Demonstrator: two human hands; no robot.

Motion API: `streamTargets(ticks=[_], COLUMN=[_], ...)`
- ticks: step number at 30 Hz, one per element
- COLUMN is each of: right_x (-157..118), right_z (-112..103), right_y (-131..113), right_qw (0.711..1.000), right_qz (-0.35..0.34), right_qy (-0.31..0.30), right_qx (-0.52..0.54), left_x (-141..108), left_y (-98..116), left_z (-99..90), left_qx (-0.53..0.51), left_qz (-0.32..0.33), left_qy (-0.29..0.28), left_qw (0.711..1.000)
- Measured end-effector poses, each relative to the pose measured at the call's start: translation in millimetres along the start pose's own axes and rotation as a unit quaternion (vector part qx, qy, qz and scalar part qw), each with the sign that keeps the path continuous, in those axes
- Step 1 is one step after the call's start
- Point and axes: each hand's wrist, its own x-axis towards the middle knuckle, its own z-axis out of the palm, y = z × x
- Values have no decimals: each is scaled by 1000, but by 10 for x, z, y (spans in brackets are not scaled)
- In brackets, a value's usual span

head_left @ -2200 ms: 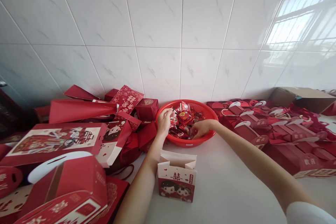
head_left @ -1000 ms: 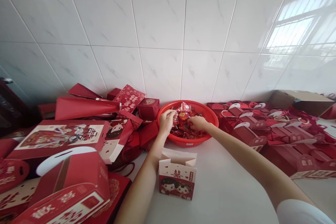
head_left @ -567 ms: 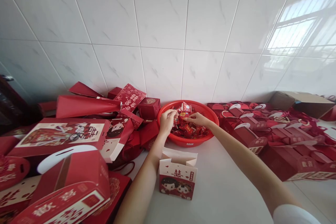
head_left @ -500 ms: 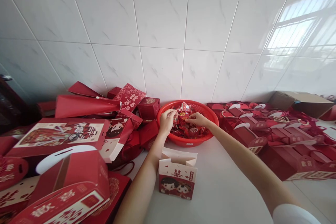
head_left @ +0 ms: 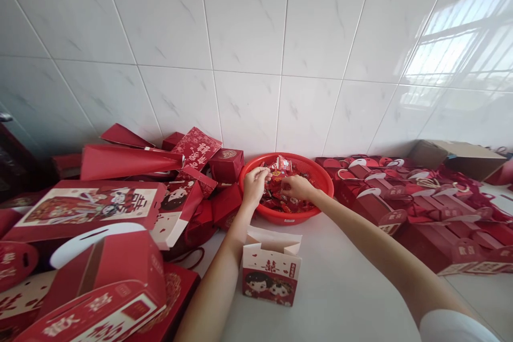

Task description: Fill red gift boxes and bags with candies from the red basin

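Note:
A red plastic basket stands against the wall, holding many small red-wrapped candies. Over its left side is my left hand, thumb and fingers pinched together; whatever they hold is too small to make out. My right hand reaches into the basket from the right, its fingers curled down among the candies, and what they grip is hidden. In front of the basket, between my forearms, an open-topped paper gift box stands upright, red and cream with two cartoon figures on its front.
Red gift boxes and bags lie heaped on the left, with a large printed box among them. Rows of red boxes with handles stand on the right. A brown cardboard box is behind them. The tiled wall rises behind the basket.
My right hand has moved slightly down and its fingers have curled further into the candies. My left hand stays nearly where it was. The gift box has not moved.

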Motion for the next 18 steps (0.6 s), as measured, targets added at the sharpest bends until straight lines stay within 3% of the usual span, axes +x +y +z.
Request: streamTargets(ticks=[3,6,12,18], right_x=[9,31,58,47], right_z=[-28,-21,13,26], right_y=[6,54,91,63], right_qw=[997,994,998,999], right_qz=[30,40,-9,0], right_qy=[70,100,38,15], right_qx=[-4,7,40,47], left_x=[3,6,7,7], left_y=[0,-3,-7,-6], left_z=[0,2,4,6], left_qx=[2,4,9,8], left_qz=[2,2,9,19], left_qy=[-3,-5,-6,-5], left_qw=[1000,1000,1000,1000])
